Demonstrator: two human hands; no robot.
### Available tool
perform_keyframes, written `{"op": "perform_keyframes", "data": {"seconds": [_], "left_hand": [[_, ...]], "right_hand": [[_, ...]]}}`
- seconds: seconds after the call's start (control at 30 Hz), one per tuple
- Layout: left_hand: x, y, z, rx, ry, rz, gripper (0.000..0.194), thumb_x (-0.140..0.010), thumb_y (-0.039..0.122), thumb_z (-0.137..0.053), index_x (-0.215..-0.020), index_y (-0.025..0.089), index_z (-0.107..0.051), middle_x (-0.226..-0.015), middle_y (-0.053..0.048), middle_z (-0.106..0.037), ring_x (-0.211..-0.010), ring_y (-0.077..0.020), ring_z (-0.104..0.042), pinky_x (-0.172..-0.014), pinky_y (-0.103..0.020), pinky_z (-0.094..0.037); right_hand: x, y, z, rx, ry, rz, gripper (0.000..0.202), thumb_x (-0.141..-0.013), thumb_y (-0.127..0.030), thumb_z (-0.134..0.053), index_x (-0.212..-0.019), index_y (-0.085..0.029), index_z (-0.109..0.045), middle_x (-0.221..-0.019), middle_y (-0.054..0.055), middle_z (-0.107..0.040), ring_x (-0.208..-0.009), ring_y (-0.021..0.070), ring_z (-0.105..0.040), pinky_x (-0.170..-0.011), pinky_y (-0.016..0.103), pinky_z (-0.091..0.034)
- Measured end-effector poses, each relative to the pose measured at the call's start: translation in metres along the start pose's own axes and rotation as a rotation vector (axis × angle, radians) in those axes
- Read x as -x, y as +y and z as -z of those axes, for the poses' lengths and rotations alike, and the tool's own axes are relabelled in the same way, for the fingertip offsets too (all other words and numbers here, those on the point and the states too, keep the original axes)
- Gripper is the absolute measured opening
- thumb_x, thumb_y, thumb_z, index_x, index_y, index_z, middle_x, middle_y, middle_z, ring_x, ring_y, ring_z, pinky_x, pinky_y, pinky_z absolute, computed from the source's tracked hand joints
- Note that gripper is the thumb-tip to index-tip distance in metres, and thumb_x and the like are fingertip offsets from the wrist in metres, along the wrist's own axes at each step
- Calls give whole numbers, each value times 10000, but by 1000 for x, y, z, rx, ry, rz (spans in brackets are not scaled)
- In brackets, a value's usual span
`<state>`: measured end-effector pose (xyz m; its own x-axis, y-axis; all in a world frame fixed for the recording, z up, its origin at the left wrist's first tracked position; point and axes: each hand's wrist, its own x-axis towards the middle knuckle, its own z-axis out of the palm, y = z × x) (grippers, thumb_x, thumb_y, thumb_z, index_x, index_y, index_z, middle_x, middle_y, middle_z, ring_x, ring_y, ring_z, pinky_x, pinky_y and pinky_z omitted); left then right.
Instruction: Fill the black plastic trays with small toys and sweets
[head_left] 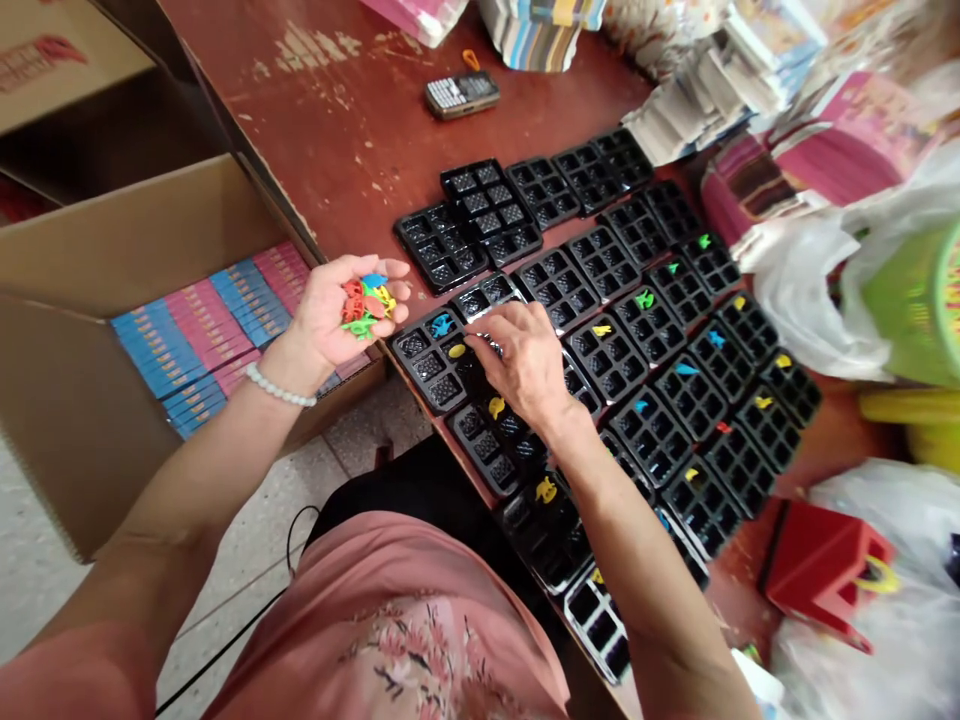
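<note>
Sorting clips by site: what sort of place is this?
Likely a makeshift workroom: rows of black trays on a scuffed red table, an open carton of pink and blue packs beside it.

One view recorded, taken from my head. It faces forward and steeply down over my shirt [390,610], near enough to show my left hand [324,308] and right hand [525,358] mid-frame, the table [337,160] slanting beyond.

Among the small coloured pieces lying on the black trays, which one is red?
The red piece on a black tray in the picture's right half, between two yellow pieces; other visible pieces on trays are yellow, blue or green.
</note>
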<state>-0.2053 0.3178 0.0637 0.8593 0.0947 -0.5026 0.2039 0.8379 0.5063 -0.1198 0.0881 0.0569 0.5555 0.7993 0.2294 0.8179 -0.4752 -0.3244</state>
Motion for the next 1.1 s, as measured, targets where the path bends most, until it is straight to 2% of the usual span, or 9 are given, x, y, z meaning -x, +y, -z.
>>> {"op": "perform_keyframes", "data": {"seconds": [0.2,0.4,0.5,0.6,0.7,0.8,0.9,0.97,1.1], "left_hand": [[-10,-15,-3,-33,-65,0,166,-851,190,-603,-950,105,-705,-752,-117,-690,-578,-177,-663,-359,-178,-382],[-15,-25,-12,-94,-81,-15,156,-823,189,-606,-904,90,-696,-728,-116,-683,-555,-189,-665,-358,-191,-400],[-16,-27,-16,-83,-53,5,158,-834,193,-602,-917,93,-692,-723,-111,-681,-545,-191,-665,-363,-195,-411],[-17,-27,-16,-49,-47,26,178,-866,221,-591,-948,100,-694,-727,-117,-690,-556,-195,-673,-370,-196,-417],[-17,-24,-15,-11,-76,42,238,-887,252,-563,-1000,93,-700,-750,-135,-706,-577,-205,-682,-368,-201,-415],[-14,-18,-16,8,-116,47,304,-875,238,-525,-1064,76,-701,-804,-161,-726,-603,-220,-690,-374,-211,-420],[-7,-14,-21,13,-169,82,362,-831,194,-500,-1102,54,-696,-881,-194,-737,-639,-232,-699,-390,-217,-432],[-2,-16,-29,12,-206,121,385,-806,162,-483,-1108,44,-691,-924,-210,-736,-645,-233,-696,-393,-219,-440],[7,-33,-51,4,-209,255,411,-804,116,-460,-1148,54,-676,-909,-198,-730,-610,-214,-668,-355,-201,-408]], "right_hand": [[3,-5,1,142,-119,-34,110,-932,-337,-737,-878,-251,-780,-1007,97,-658,-935,271,-512,-765,425,-454],[-12,-14,-2,235,-226,-119,127,-830,-236,-841,-752,-227,-742,-978,124,-622,-946,290,-526,-690,404,-462],[-15,-12,-3,224,-227,-104,207,-820,-183,-833,-683,-208,-679,-952,124,-617,-926,280,-538,-675,395,-464],[-14,-10,1,156,-205,-91,193,-847,-183,-806,-713,-201,-668,-962,116,-628,-915,259,-551,-683,379,-470],[-9,-8,14,-70,-142,-124,133,-883,-171,-765,-782,-197,-682,-913,70,-659,-860,207,-582,-736,354,-487],[3,-7,32,-501,-8,-272,142,-923,-264,-739,-816,-196,-674,-783,13,-670,-708,146,-592,-673,306,-493],[20,-5,45,-987,141,-510,256,-833,-404,-840,-899,-207,-691,-737,-15,-675,-640,124,-614,-585,261,-505],[33,-4,50,-1220,215,-636,331,-756,-407,-902,-949,-211,-717,-752,-27,-678,-642,105,-627,-593,237,-536],[69,-6,57,-1419,311,-800,327,-714,-347,-923,-962,-218,-754,-829,-29,-693,-689,77,-644,-641,205,-581]]}}
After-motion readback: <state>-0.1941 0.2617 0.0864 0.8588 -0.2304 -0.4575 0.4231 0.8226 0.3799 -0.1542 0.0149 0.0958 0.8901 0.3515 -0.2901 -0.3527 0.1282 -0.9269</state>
